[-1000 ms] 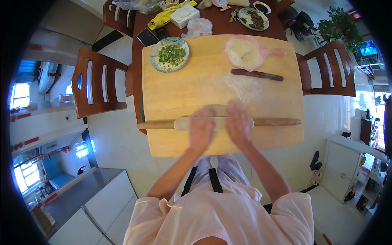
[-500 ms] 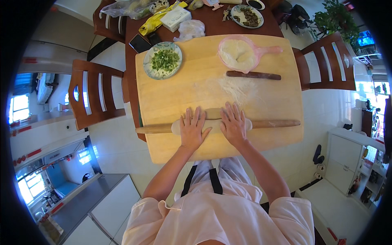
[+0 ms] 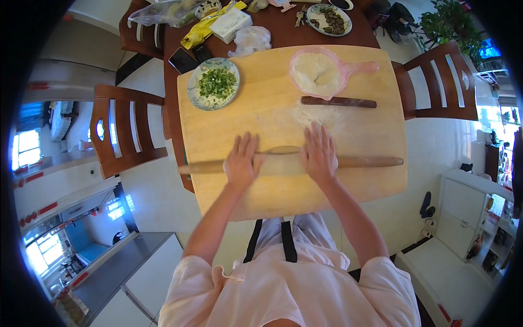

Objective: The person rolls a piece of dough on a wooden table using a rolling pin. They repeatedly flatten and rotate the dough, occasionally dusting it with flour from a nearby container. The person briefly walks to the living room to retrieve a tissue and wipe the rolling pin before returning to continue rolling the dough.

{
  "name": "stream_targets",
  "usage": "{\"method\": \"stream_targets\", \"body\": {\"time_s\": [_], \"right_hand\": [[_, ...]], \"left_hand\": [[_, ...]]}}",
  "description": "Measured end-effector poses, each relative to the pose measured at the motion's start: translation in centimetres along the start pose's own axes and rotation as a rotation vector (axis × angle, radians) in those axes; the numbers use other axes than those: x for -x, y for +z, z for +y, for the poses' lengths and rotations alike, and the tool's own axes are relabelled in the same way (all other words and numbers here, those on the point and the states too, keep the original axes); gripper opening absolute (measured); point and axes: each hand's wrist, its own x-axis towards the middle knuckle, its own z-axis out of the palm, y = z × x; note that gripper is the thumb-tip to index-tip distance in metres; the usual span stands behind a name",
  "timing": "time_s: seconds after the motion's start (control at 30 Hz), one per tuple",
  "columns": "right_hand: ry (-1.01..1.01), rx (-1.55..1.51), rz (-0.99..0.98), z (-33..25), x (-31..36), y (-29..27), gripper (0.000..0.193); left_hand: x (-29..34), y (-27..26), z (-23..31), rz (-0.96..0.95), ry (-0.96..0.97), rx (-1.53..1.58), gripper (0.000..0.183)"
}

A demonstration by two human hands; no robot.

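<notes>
A long wooden rolling pin point(image 3: 372, 162) lies crosswise near the front of the wooden board point(image 3: 354, 188). Pale dough point(image 3: 283, 166) is wrapped around its middle, with a flap showing on the far side between my hands. My left hand point(image 3: 242, 163) rests flat over the left part of the dough, fingers stretched out and a little blurred. Over the right part lies my right hand point(image 3: 320, 154), its fingers also straight and pointing away from me. Neither hand is closed round the pin. Loose flour point(image 3: 317, 115) is spread on the board beyond my right hand.
A plate of chopped green onions point(image 3: 216, 83) sits at the board's far left. At the far right are a pink ladle of flour point(image 3: 316, 73) and a short dark rolling pin point(image 3: 339, 102). Wooden chairs point(image 3: 124, 128) flank the table; bags, tissues and another plate point(image 3: 329, 22) stand behind.
Both hands have slid apart, the left to the left and the right slightly right, uncovering more dough between them. My right hand is also a little farther away from me.
</notes>
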Motion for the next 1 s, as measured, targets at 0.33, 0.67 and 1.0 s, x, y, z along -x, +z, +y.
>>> {"method": "stream_targets", "body": {"time_s": [0.33,0.67,1.0], "right_hand": [[-0.02,0.018,0.037,2.0,5.6,0.1,0.059],[-0.075,-0.023,-0.008,1.5,9.8,-1.3,0.058],[-0.11,-0.086,-0.063,2.4,11.8,-2.0,0.056]], "left_hand": [[5.4,-0.1,-0.7,0.04,0.028,-0.165,0.05],[10.5,-0.7,0.4,-0.02,0.019,-0.038,0.052],[0.8,2.1,4.8,-0.109,-0.069,0.161,0.046]]}}
